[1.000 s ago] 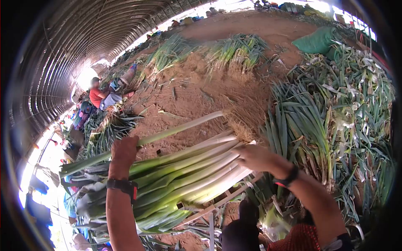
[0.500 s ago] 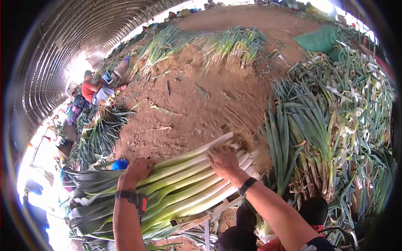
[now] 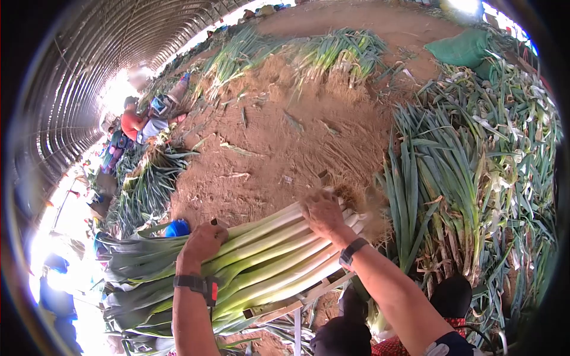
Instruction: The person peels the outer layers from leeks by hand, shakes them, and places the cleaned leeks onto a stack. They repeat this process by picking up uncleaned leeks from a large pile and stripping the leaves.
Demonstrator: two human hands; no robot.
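Note:
Long leeks (image 3: pixel 279 252) lie side by side in a layer on a low wooden rack (image 3: pixel 284 312), green leaves to the left and white shanks to the right. My left hand (image 3: pixel 203 242) is curled over the far edge of the layer, closed on a leek where green turns pale. Fingers bent, my right hand (image 3: pixel 323 215) grips a leek by its white end, near the roots. Its fingertips are partly hidden. Dark straps circle both wrists.
Standing leeks (image 3: pixel 436 172) and a large heap of them (image 3: pixel 516 178) are at the right, with a green sack (image 3: pixel 463 48) behind. More leek bunches (image 3: pixel 341 56) lie across the bare soil (image 3: pixel 267 142). A person in red (image 3: pixel 132 123) sits at the far left.
The far leek's white end, which stuck out past my right hand, now lies closer to the others. My right hand has shifted slightly toward the root end. The view has moved a little.

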